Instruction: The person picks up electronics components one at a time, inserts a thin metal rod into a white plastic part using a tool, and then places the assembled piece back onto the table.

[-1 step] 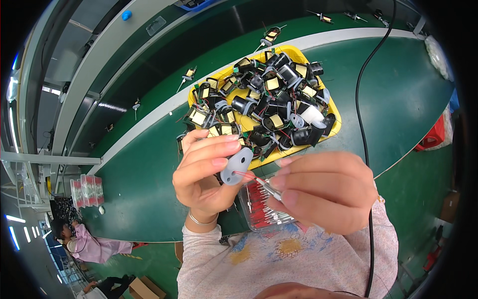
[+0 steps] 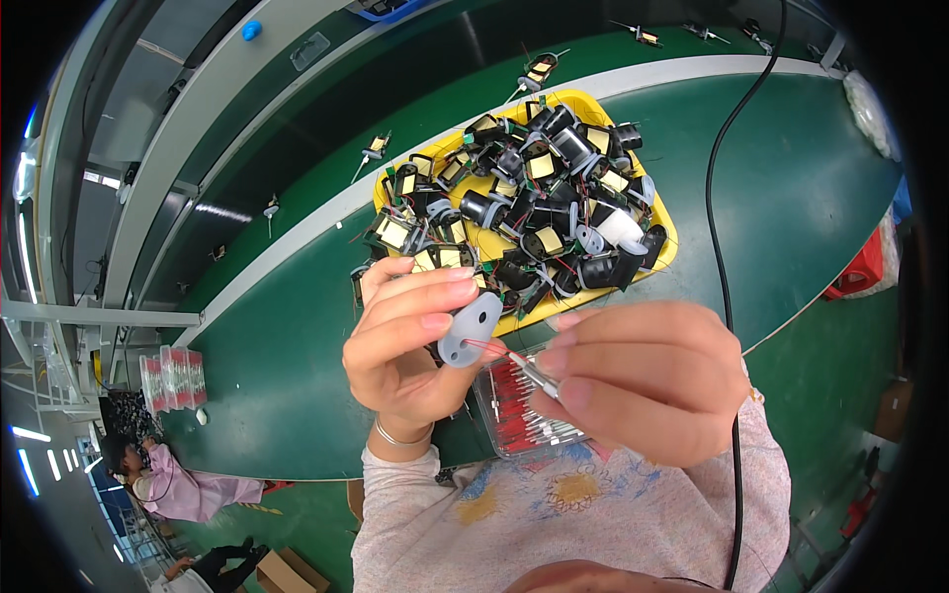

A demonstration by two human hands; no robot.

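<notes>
My left hand point(image 2: 410, 341) holds a small grey oval plastic piece point(image 2: 470, 329) with a hole in it, pinched between fingers and thumb. My right hand point(image 2: 638, 381) pinches a thin red-sleeved metal pin point(image 2: 509, 358) whose tip meets the grey piece's hole. Just below both hands sits a clear plastic box point(image 2: 519, 415) of several similar red pins. Behind the hands a yellow tray point(image 2: 662, 252) is heaped with black and yellow wound coil parts point(image 2: 524, 198).
A green bench top point(image 2: 791, 188) with a white stripe runs across the view. A black cable point(image 2: 717, 198) crosses it on the right. Loose small coil parts point(image 2: 539, 69) lie beyond the tray. Another person point(image 2: 178, 484) sits at lower left near stacked red packs point(image 2: 170, 376).
</notes>
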